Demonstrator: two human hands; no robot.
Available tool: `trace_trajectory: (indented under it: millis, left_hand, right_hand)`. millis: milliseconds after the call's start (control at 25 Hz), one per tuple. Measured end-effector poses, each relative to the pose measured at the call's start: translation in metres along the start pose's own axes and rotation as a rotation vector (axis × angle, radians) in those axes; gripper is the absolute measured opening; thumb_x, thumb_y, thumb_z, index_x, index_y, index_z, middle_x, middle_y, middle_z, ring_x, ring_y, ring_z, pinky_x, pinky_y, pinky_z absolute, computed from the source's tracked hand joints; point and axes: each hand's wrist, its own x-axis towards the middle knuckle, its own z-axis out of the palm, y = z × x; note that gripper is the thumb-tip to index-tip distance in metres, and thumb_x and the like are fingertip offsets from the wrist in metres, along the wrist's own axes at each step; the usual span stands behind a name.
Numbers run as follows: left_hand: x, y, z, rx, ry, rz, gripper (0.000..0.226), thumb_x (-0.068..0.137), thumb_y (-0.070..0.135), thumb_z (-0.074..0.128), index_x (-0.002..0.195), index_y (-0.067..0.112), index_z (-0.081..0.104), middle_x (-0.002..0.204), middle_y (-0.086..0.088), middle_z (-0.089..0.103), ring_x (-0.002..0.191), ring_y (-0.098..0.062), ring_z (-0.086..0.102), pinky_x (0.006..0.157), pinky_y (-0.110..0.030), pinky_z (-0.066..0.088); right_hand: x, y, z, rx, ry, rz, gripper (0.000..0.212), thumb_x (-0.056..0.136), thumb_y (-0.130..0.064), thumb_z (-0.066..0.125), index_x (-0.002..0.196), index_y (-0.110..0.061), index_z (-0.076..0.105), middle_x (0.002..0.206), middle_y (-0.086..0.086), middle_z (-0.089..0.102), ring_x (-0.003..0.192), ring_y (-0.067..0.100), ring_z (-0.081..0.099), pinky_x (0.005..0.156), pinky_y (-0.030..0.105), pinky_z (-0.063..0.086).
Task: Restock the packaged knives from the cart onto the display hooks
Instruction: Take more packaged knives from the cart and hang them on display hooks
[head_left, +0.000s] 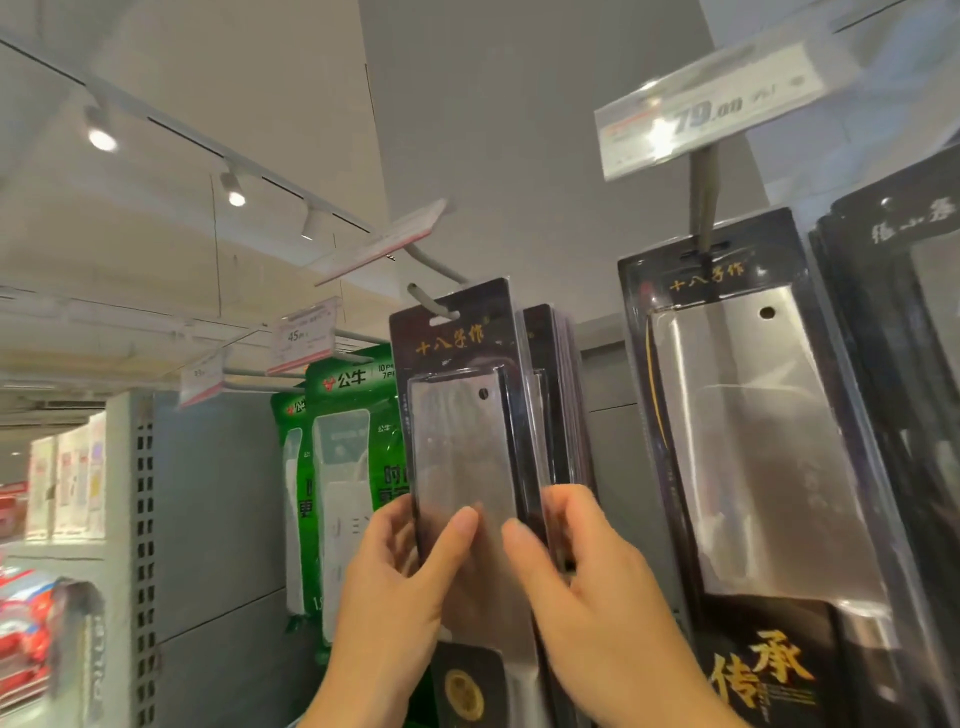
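Note:
A packaged cleaver (460, 415) in a black card with gold lettering and a clear blister hangs by its slot on the tip of a grey display hook (431, 273). My left hand (400, 592) grips its left edge, thumb on the blister front. My right hand (587, 597) holds its right edge, fingers reaching behind it. More of the same packs (556, 395) hang behind it on this hook. A larger packaged cleaver (753, 415) hangs on the hook to the right. The cart is out of view.
A 79.00 price tag (711, 109) sticks out above the right hook. Another dark knife pack (904, 364) hangs at the far right. Green power-strip packs (343, 467) hang to the left on a grey perforated panel (145, 545). Red goods (21, 613) lie low left.

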Motion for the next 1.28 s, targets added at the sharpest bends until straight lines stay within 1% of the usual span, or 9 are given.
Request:
trace_trajectory:
  millis: [160, 320, 400, 520, 640, 840, 1000, 1160, 1280]
  left_hand:
    - [0.017, -0.006, -0.018, -0.287, -0.124, -0.214, 0.09, 0.069, 0.081, 0.046, 0.137, 0.024, 0.055, 0.13, 0.007, 0.065, 0.122, -0.011, 0.059, 0.106, -0.04, 0.044]
    - [0.026, -0.004, -0.016, -0.46, -0.175, -0.351, 0.083, 0.086, 0.076, 0.032, 0.13, 0.013, 0.061, 0.122, -0.01, 0.07, 0.111, -0.022, 0.068, 0.085, -0.037, 0.05]
    - [0.027, -0.003, -0.011, -0.506, -0.203, -0.367, 0.081, 0.09, 0.076, 0.03, 0.128, 0.012, 0.063, 0.123, -0.014, 0.069, 0.111, -0.027, 0.068, 0.083, -0.04, 0.053]
    - [0.027, -0.003, -0.012, -0.488, -0.227, -0.336, 0.08, 0.089, 0.077, 0.029, 0.121, 0.015, 0.068, 0.121, -0.013, 0.07, 0.109, -0.025, 0.069, 0.076, -0.035, 0.058]
    - [0.027, -0.003, -0.013, -0.46, -0.234, -0.311, 0.077, 0.089, 0.076, 0.028, 0.112, 0.018, 0.072, 0.118, -0.01, 0.072, 0.104, -0.019, 0.071, 0.082, -0.037, 0.05]
    - [0.022, -0.006, -0.022, -0.577, -0.237, -0.293, 0.088, 0.082, 0.08, 0.037, 0.127, 0.009, 0.063, 0.127, -0.013, 0.067, 0.115, -0.026, 0.066, 0.096, -0.045, 0.045]
    - [0.021, -0.006, -0.026, -0.59, -0.26, -0.275, 0.085, 0.08, 0.079, 0.039, 0.123, 0.012, 0.069, 0.127, -0.011, 0.067, 0.112, -0.024, 0.067, 0.075, -0.037, 0.061]
    - [0.025, -0.01, -0.028, -0.508, -0.251, -0.272, 0.088, 0.081, 0.08, 0.035, 0.129, 0.011, 0.062, 0.126, -0.009, 0.068, 0.112, -0.022, 0.068, 0.078, -0.035, 0.058]
    - [0.034, -0.009, -0.028, -0.468, -0.267, -0.298, 0.091, 0.081, 0.081, 0.031, 0.13, 0.01, 0.061, 0.124, -0.009, 0.069, 0.111, -0.021, 0.068, 0.087, -0.039, 0.055]
  right_hand:
    - [0.016, 0.013, -0.019, 0.017, 0.28, -0.022, 0.018, 0.098, -0.046, 0.048, 0.103, -0.037, 0.063, 0.098, -0.019, 0.064, 0.096, -0.011, 0.057, 0.083, 0.013, 0.045]
    - [0.034, 0.027, -0.016, -0.125, 0.206, 0.09, 0.038, 0.096, -0.039, 0.066, 0.132, -0.035, 0.052, 0.114, -0.017, 0.054, 0.088, -0.01, 0.054, 0.07, -0.001, 0.04]
    - [0.039, 0.031, -0.012, -0.072, 0.215, 0.115, 0.038, 0.094, -0.035, 0.072, 0.128, -0.034, 0.055, 0.107, -0.014, 0.059, 0.08, -0.003, 0.06, 0.065, 0.0, 0.043]
    - [0.041, 0.032, -0.005, 0.111, 0.176, 0.189, 0.024, 0.095, -0.028, 0.073, 0.112, -0.036, 0.058, 0.099, -0.007, 0.07, 0.086, 0.003, 0.069, 0.076, 0.021, 0.057]
    - [0.042, 0.028, 0.001, 0.339, 0.087, 0.257, 0.023, 0.1, -0.02, 0.065, 0.121, -0.026, 0.057, 0.109, 0.001, 0.076, 0.1, 0.021, 0.073, 0.096, 0.049, 0.057]
    - [0.033, 0.017, -0.011, 0.402, -0.041, 0.162, 0.032, 0.103, -0.009, 0.058, 0.131, -0.025, 0.06, 0.119, -0.007, 0.075, 0.11, 0.007, 0.07, 0.097, 0.03, 0.057]
    - [0.029, 0.015, -0.011, 0.443, -0.071, 0.111, 0.03, 0.104, -0.001, 0.052, 0.124, -0.019, 0.064, 0.111, -0.007, 0.078, 0.104, 0.008, 0.073, 0.095, 0.025, 0.057]
    - [0.029, 0.025, -0.014, 0.428, -0.038, 0.131, 0.029, 0.106, -0.016, 0.053, 0.128, -0.029, 0.066, 0.116, -0.007, 0.076, 0.112, 0.01, 0.07, 0.106, 0.04, 0.052]
    - [0.037, 0.036, -0.026, 0.295, 0.198, 0.106, 0.026, 0.108, -0.032, 0.046, 0.117, -0.041, 0.069, 0.114, -0.017, 0.071, 0.113, 0.004, 0.064, 0.108, 0.042, 0.048]
